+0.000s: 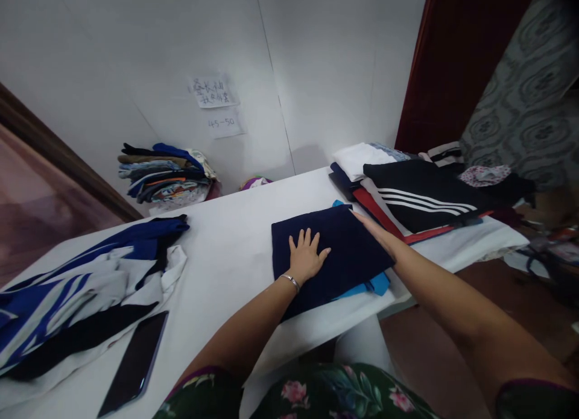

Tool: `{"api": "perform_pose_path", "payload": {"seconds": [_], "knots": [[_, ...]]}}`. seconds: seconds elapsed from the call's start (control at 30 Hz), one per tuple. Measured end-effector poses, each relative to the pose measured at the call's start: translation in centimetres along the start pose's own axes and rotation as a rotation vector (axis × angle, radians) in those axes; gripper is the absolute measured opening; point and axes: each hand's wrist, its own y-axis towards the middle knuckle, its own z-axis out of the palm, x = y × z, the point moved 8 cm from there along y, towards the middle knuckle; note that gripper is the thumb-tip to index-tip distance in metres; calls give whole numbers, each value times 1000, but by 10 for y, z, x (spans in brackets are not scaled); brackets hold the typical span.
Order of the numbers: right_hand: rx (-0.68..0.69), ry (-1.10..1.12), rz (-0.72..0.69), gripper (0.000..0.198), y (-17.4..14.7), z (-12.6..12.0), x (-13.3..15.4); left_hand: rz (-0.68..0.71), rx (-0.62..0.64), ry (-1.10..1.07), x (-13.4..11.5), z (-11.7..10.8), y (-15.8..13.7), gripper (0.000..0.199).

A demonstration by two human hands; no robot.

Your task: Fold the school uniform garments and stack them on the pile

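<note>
A dark navy garment (344, 250), folded into a flat square, lies on the white-covered table (226, 262) in front of me. Bright blue cloth (362, 289) shows from under its near and far edges. My left hand (308, 255) rests flat on the navy garment with fingers spread. Along the garment's right side lies my right hand (371, 229), its fingers stretched out toward the far right corner; part of this hand is seen edge-on.
At the right sits a pile of folded clothes, topped by black striped trousers (420, 190). Loose blue and white clothing (90, 286) and a phone (136, 362) lie at the left. Behind stands a clothes stack (167, 175). Paper signs (212, 92) hang on the wall.
</note>
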Motion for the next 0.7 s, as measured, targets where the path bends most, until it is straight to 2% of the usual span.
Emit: {"api": "perform_pose_path", "payload": {"seconds": [0.1, 0.2, 0.27, 0.33, 0.4, 0.47, 0.53, 0.6, 0.7], "knots": [[122, 71, 159, 54, -2, -4, -4, -4, -1, 0, 1, -1, 0, 73], [30, -52, 156, 59, 0, -18, 6, -9, -18, 12, 1, 2, 1, 73], [-84, -217, 72, 72, 1, -24, 17, -8, -28, 16, 0, 4, 1, 72], [-153, -400, -91, 85, 1, -19, 32, -6, -37, 14, 0, 5, 0, 71], [-173, -556, -251, 89, 0, -9, 41, -7, -37, -1, 1, 3, 0, 70], [-205, -652, -315, 87, 0, -7, 39, -27, -22, -37, 4, -1, 2, 69], [-274, -684, -263, 85, 1, -19, 30, -47, -5, -86, 8, -7, 6, 69], [-323, -659, -146, 87, 1, -37, 14, -35, -16, -122, 8, -16, 13, 69], [-274, -533, 31, 95, -5, -53, -13, 22, -48, -135, 1, -24, 26, 68]]}}
